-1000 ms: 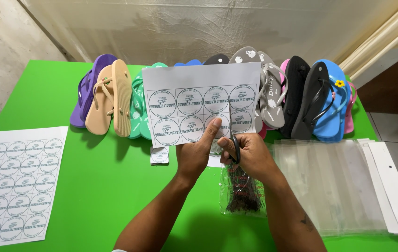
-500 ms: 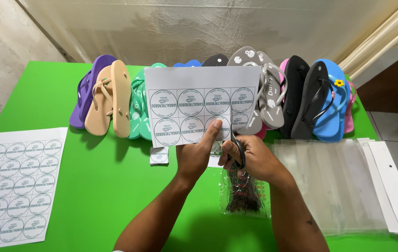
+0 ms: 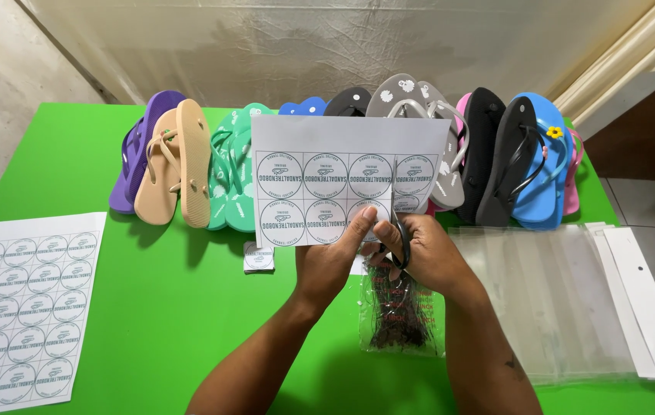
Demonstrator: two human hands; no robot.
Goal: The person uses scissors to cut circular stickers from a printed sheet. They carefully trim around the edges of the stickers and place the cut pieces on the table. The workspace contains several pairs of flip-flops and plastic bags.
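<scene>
Pinching the sticker sheet's lower edge, left hand; right hand seemingly holds scissors.

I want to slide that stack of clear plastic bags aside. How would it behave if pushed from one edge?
The clear plastic bags look thin and glossy, so the layers would probably slip over each other and fan out. They lie limp and flat on the green table, so likely floppy and light, buckling rather than moving as one.

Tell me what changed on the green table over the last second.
Very little. The left hand keeps pinching the label sheet upright, its thumb perhaps a touch higher, and the right hand keeps the scissors at the sheet's lower right edge. Nothing was picked up or released. The flip-flops, the flat sticker sheet and the clear bags lie unmoved.
</scene>
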